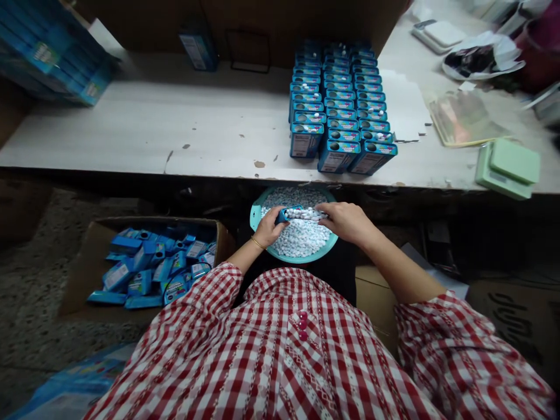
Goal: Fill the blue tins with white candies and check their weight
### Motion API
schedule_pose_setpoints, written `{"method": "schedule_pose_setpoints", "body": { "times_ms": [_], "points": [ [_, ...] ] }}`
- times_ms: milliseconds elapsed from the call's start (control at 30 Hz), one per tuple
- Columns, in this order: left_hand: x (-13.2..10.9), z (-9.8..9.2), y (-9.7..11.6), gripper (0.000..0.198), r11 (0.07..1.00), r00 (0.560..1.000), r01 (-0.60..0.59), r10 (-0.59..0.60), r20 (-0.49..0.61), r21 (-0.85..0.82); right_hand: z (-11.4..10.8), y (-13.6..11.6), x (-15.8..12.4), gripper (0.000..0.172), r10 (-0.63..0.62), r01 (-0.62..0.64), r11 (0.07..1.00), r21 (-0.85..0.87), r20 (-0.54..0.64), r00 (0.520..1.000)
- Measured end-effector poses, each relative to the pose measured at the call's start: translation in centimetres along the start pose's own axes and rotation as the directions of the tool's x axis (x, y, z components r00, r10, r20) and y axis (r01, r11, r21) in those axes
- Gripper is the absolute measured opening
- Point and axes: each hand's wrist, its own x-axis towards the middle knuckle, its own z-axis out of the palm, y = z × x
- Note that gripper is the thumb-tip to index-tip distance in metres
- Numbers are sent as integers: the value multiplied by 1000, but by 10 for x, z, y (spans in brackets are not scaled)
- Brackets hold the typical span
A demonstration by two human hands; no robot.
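left hand (pixel 268 228) grips box (pixel 282 217) over bowl (pixel 301 260), likely so stray pellets (pixel 300 240) drop back; right hand (pixel 347 221) half-curled at pellets, hold unclear.

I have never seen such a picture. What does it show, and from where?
No machine here: a person in a checked shirt works bare-handed; the camera sits on their head, looking forward and down. The left hand holds a small blue box over a turquoise basin of white pieces. The right hand is at more of these pieces next to the box; whether it holds a tool is unclear. On the white table ahead stand rows of blue boxes. More blue boxes lie in a carton at lower left.
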Motion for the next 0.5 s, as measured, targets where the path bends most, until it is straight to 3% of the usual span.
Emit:
{"method": "schedule_pose_setpoints", "body": {
  "times_ms": [133, 267, 500],
  "points": [
    [-1, 2, -1, 39, 1000, 1000, -10, 10, 7, 8, -15, -23, 2, 27, -24, 32, 986, -165, 46, 999],
    [-1, 1, -2, 37, 1000, 1000, -25, 25, 5, 19, -22, -36, 4, 29, -76, 82, 974, -209, 36, 996],
    [-2, -1, -9, 38, 1000, 1000, -4, 4, -22, -23, -21, -20, -10, 25, -17, 21, 983, -181, 24, 1000]
  ]
}}
